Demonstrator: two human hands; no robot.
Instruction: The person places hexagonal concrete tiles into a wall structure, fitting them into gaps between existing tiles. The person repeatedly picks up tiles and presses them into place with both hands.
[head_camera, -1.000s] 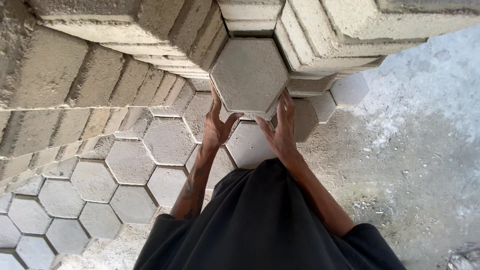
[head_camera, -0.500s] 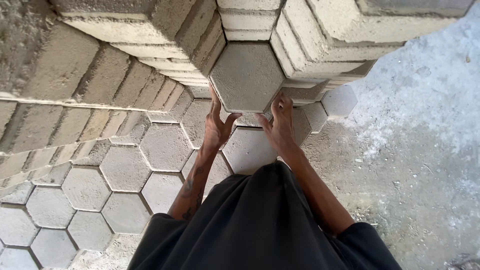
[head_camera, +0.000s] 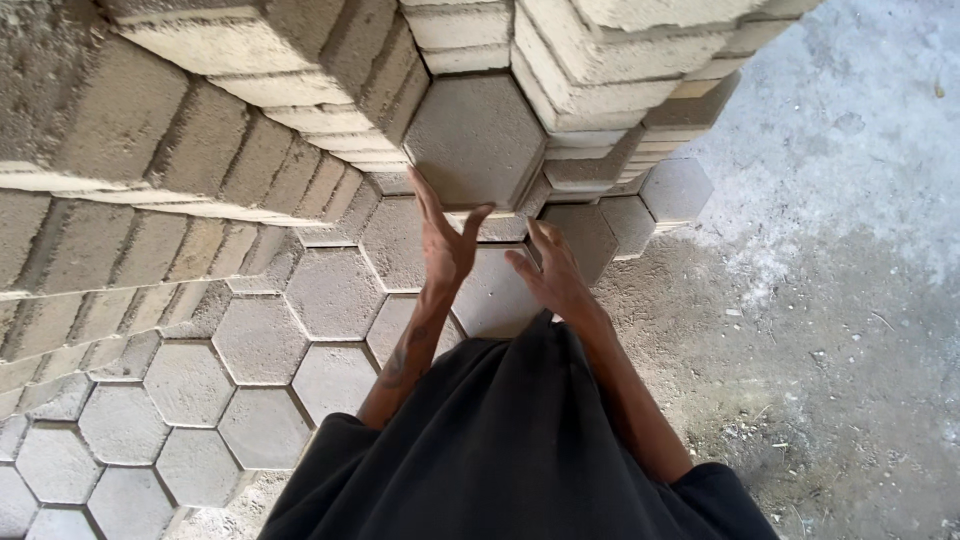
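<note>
Left hand (head_camera: 445, 240) open, fingertips at lower edge of hexagonal paver (head_camera: 474, 140) atop stack (head_camera: 250, 110); right hand (head_camera: 552, 275) open, just below, gripping nothing; laid pavers (head_camera: 250, 340) underneath

Rough grey concrete floor (head_camera: 840, 330) spreads on the right, dusted pale with powder (head_camera: 850, 150) further off and scattered with grit, under soft, even daylight.

Stacked hexagonal pavers (head_camera: 250, 140) walling left and right of the fingers (head_camera: 440, 215); hexagonal block (head_camera: 475, 140) just above them; bare concrete floor (head_camera: 830, 330) open far right.
</note>
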